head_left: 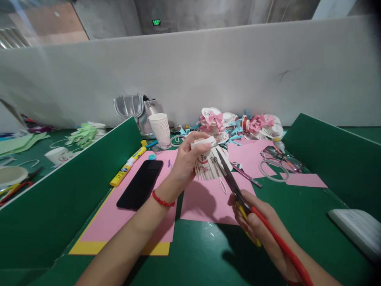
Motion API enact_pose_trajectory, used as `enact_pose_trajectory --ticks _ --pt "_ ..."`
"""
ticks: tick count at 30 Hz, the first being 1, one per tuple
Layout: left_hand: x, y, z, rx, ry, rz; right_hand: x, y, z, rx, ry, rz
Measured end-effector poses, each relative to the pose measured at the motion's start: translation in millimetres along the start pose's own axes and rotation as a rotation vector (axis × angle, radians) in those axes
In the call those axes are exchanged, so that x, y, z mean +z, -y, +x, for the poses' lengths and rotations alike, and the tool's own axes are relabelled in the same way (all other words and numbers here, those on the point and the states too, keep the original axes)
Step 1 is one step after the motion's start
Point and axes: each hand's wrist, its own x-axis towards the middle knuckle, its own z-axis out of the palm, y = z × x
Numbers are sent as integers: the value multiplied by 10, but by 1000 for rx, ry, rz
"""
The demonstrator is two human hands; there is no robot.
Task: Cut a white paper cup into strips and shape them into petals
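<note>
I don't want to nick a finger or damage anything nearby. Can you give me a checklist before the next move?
1. Cup held: ok, the left hand grips the paper cup, its cut strips hanging down.
2. Scissors held: ok, the right hand holds the scissors by the handles.
3. Left thumb clear of the blades: cannot tell; the tips point close to it.
4. Blades placed around a strip: cannot tell from this angle.
5. Phone away from the blades: ok, it lies left of the cup on pink paper.

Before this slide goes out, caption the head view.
Left hand holds a fringed paper cup, right hand holds red-and-yellow scissors beside it, above pink paper.
</note>
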Motion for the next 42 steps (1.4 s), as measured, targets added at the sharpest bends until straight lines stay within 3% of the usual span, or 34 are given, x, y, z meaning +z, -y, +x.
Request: enact_pose_trajectory --ticks 6,15,21,42 --pt "17 1 -7 -1 -10 7 13 -4 -14 49 -22 18" --pt "27 13 -21 -25 -22 0 6 -135 -6 -34 -65 -50" --pt "28 12 -22 -23 -20 -3 1 -74 -4 -36 -64 -131" --pt "23 10 -13 6 7 3 28 -55 -4 11 -99 -97"
